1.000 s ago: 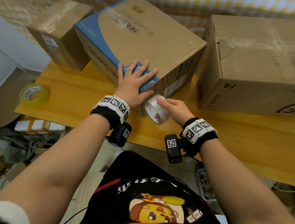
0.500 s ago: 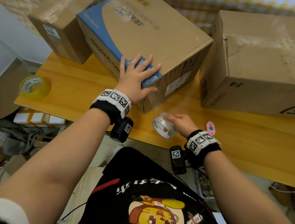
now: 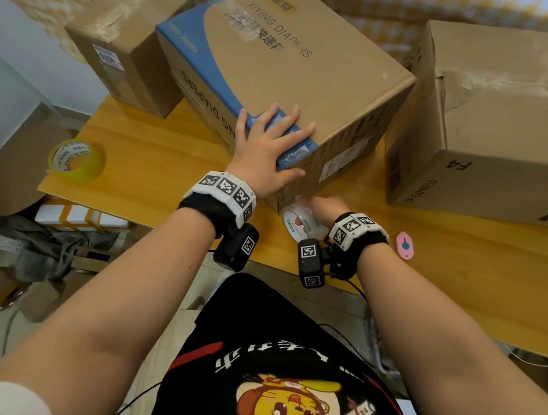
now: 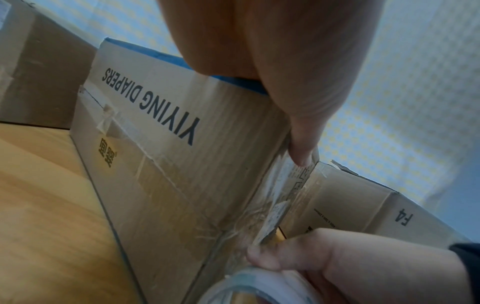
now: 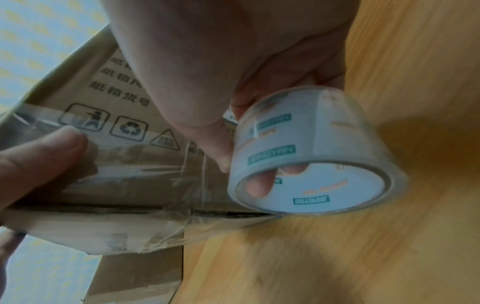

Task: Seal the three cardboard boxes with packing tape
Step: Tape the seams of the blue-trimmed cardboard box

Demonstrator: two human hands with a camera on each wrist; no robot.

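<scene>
Three cardboard boxes stand on the wooden table [image 3: 154, 158]: a small one [image 3: 124, 40] at the back left, a blue-and-brown diaper box [image 3: 283, 67] in the middle, and a large brown box [image 3: 504, 118] on the right. My left hand [image 3: 270, 144] lies flat, fingers spread, on the diaper box's near top corner, the thumb [image 4: 303, 148] pressed on its edge. My right hand [image 3: 320, 209] grips a roll of clear tape [image 3: 301, 226] at the foot of that corner. Fingers sit inside the roll's core [image 5: 298, 185], and clear tape runs down the box edge [image 4: 283, 197] to it.
A yellowish tape roll [image 3: 76, 160] lies at the table's left front edge. A small pink cutter [image 3: 405, 246] lies on the table right of my right wrist. A checked wall stands behind the boxes. Cartons and cloth clutter the floor at lower left.
My right hand has carried the tape roll down from the box's upper corner to the table, drawing tape along the edge. The left hand has stayed pressed on the box top.
</scene>
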